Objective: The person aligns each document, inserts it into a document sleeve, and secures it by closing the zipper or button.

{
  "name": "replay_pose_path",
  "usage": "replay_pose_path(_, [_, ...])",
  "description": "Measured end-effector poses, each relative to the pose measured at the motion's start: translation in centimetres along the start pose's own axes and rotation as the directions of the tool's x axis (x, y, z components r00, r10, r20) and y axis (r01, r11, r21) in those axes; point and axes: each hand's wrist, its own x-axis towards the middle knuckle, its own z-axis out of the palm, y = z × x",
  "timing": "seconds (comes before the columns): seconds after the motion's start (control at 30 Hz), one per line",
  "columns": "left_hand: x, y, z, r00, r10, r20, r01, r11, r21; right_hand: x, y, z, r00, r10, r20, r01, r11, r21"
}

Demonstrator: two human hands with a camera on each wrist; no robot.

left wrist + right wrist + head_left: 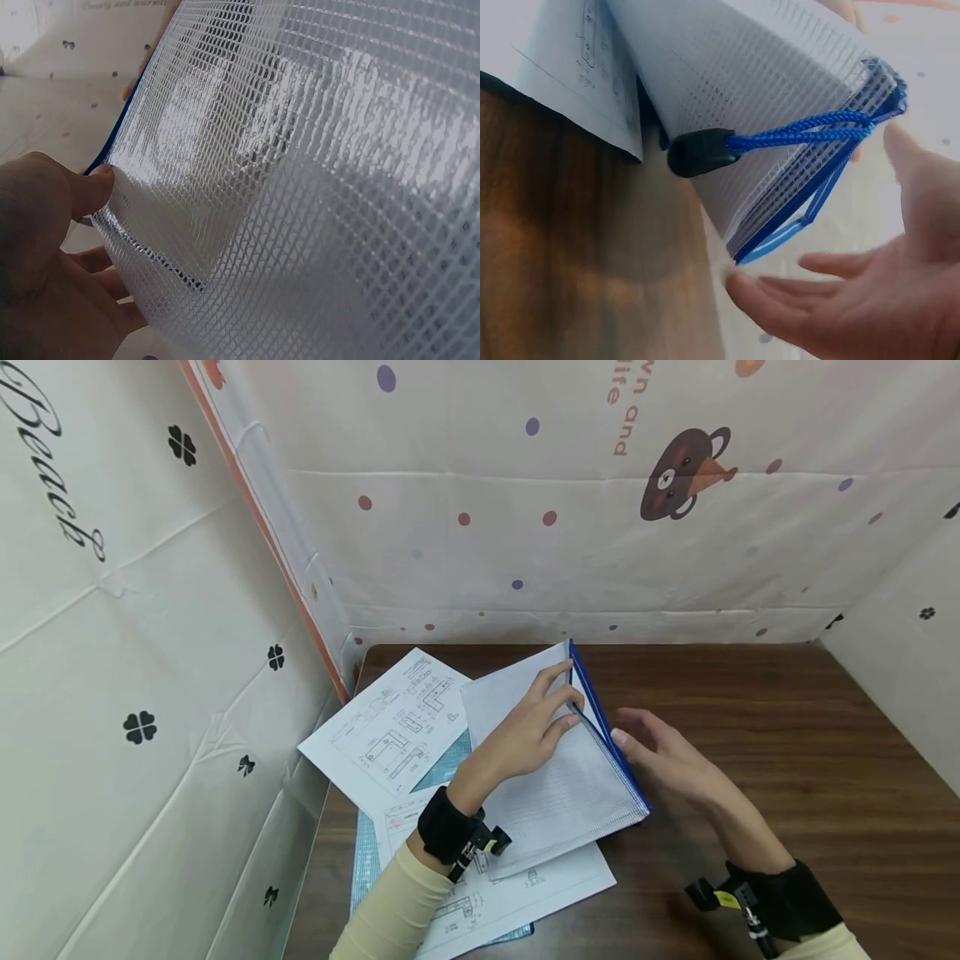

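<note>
A white mesh zipper pouch [562, 818] with a blue zipper edge [626, 767] is tilted up over the papers, its mouth parted. My left hand [536, 727] pinches the pouch by its mouth; in the left wrist view the thumb [94, 187] lies on the near face, the other fingers behind the mesh. White sheets show inside through the mesh. Beside the blue edge is my right hand [671, 760], fingers loosely extended and holding nothing, with the thumb tip close to the zipper. A black zipper pull [701, 152] hangs on a blue cord [802, 131] at the pouch's corner.
Under the pouch lie one printed technical drawing [397, 718] at the back left and another drawing sheet [555, 889] in front. A teal mesh pouch [363, 860] sits beneath them. The brown wooden table [795, 735] meets patterned white cloth walls [420, 552] behind and at both sides.
</note>
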Motion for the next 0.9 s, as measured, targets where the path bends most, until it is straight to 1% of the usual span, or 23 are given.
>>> replay_pose_path(0.1, [0.0,-0.1,0.1,1.000,0.001,-0.006,-0.001,1.000,-0.003,-0.3,0.6,-0.1,0.995,0.047,0.083,-0.051,0.997,0.049])
replay_pose_path(0.17, [0.1,-0.1,0.1,1.000,0.000,-0.008,0.000,1.000,-0.002,-0.6,0.8,-0.2,0.991,0.081,0.111,-0.089,0.993,0.072])
replay_pose_path(0.23, [0.1,-0.1,0.2,1.000,-0.004,-0.005,0.004,1.000,-0.002,-0.8,1.0,-0.3,0.987,0.095,0.132,-0.109,0.988,0.107])
replay_pose_path(0.43, [0.0,-0.1,0.1,1.000,-0.021,0.003,0.021,1.000,-0.004,-1.5,0.6,-0.6,0.976,0.039,0.216,-0.101,0.953,0.285])
replay_pose_path(0.53, [0.0,-0.1,0.0,1.000,-0.026,0.000,0.026,1.000,-0.009,-1.7,0.0,-0.5,0.975,0.021,0.221,-0.089,0.949,0.301])
replay_pose_path(0.63, [0.1,-0.2,0.1,1.000,-0.026,0.009,0.026,1.000,-0.017,-1.8,-0.6,-0.3,0.975,-0.018,0.221,-0.051,0.951,0.304])
replay_pose_path(0.77, [0.1,-0.2,0.2,0.999,-0.025,0.027,0.026,0.999,-0.023,-2.1,-1.5,0.1,0.966,-0.119,0.229,0.050,0.957,0.285])
replay_pose_path(0.9, [0.0,-0.3,0.2,0.999,-0.024,0.030,0.024,1.000,-0.012,-2.4,-2.4,0.5,0.958,-0.193,0.211,0.138,0.959,0.249])
